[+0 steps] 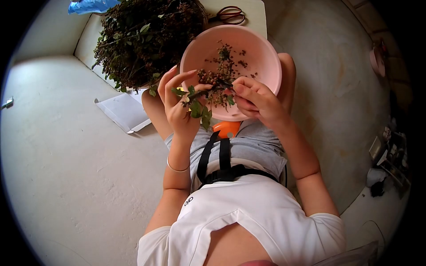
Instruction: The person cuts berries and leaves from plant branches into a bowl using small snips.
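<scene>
A leafy sprig with clusters of small reddish-brown berries (212, 78) is held between my two hands above a pink basin (262, 48). My left hand (179, 104) is around its leafy end, thumb against the stem, other fingers raised and bent; green leaves (195, 109) hang past the palm. At the sprig's other end, the thumb and fingers of my right hand (257, 98) pinch the dark stem. Loose berries and small stalks (226, 57) lie in the basin, which rests between my knees.
Beyond my left hand is a large heap of berry branches (146, 42). Red-handled scissors (231, 16) lie on a pale table (255, 11). A white sheet or flattened box (124, 111) is on the floor at left. Something orange (227, 129) shows beneath the basin.
</scene>
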Available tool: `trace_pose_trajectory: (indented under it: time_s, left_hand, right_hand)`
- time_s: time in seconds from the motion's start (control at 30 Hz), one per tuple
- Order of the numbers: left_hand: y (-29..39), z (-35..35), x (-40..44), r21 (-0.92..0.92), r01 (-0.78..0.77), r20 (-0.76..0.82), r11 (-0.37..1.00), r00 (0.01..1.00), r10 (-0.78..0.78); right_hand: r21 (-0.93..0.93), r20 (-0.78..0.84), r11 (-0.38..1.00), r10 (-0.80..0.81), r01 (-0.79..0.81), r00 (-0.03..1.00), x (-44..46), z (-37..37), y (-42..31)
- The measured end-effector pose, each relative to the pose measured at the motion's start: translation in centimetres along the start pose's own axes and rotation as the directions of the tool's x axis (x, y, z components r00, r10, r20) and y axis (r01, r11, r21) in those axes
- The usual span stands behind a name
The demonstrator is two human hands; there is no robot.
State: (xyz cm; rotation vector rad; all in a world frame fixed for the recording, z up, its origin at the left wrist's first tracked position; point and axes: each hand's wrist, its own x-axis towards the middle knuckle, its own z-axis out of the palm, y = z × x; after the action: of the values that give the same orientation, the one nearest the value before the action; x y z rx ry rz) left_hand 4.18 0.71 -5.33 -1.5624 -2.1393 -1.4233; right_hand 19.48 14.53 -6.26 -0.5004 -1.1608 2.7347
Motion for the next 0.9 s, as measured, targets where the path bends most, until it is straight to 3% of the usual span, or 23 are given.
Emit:
trace_pose_trajectory:
  time_s: [0.07,0.13,0.37,0.4,0.43,0.47,0.5,0.53,0.6,0.7,0.8,0.9]
  left_hand:
    - [-0.2,0.4,0.0,-0.007,0.012,0.002,1.0,1.0,-0.012]
    - [-0.8,1.1,-0.1,-0.172,0.019,-0.105,0.985,0.994,-0.037]
    - [-0.9,0.9,0.3,-0.074,-0.045,-0.059,0.996,0.997,0.04]
    - [-1.0,1.1,0.1,-0.346,0.137,-0.083,0.928,0.981,-0.176]
    - [-1.1,1.3,0.1,-0.591,0.284,-0.045,0.755,0.923,-0.382]
    - [-1.3,1.2,0.2,-0.59,0.284,-0.045,0.755,0.923,-0.382]
    - [-1.5,0.9,0.6,-0.376,0.139,-0.061,0.916,0.983,-0.174]
    - [-1.5,0.7,1.0,-0.139,-0.042,-0.023,0.989,0.999,0.039]
    - [-0.8,0.6,1.0,-0.142,-0.018,0.002,0.99,1.0,0.018]
    - [-0.6,0.8,1.1,-0.083,-0.028,0.051,0.996,0.998,0.033]
    - [-0.8,1.2,0.8,-0.175,0.072,-0.029,0.982,0.997,-0.078]
    - [-1.2,1.0,0.6,-0.071,-0.026,0.008,0.997,1.0,0.027]
  right_hand:
    - [-0.025,0.004,1.0,-0.002,0.002,1.0,0.1,-0.3,-0.1]
    - [-0.05,0.011,0.999,-0.001,0.001,1.0,0.3,-0.6,-0.3]
    - [-0.243,0.042,0.97,-0.009,0.019,0.999,0.9,-1.9,-1.2]
    - [-0.307,0.04,0.951,-0.009,0.021,0.999,1.0,-2.2,-1.4]
    - [-0.306,0.04,0.952,-0.009,0.02,0.999,0.9,-2.4,-1.8]
    - [-0.333,0.051,0.943,0.009,0.009,0.999,0.9,-2.6,-2.3]
    - [-0.36,0.062,0.933,0.027,-0.002,0.998,0.8,-2.6,-2.7]
    - [-0.358,0.064,0.934,0.028,-0.004,0.998,0.8,-2.4,-2.8]
    - [-0.412,-0.033,0.911,-0.004,-0.01,0.999,0.8,-1.8,-2.9]
    - [-0.393,-0.025,0.919,0.004,-0.013,1.0,0.4,-1.8,-3.1]
    - [-0.402,-0.023,0.916,-0.029,0.017,0.999,0.0,-2.0,-3.1]
    - [-0.489,-0.035,0.871,-0.072,0.046,0.997,-0.1,-1.5,-3.1]
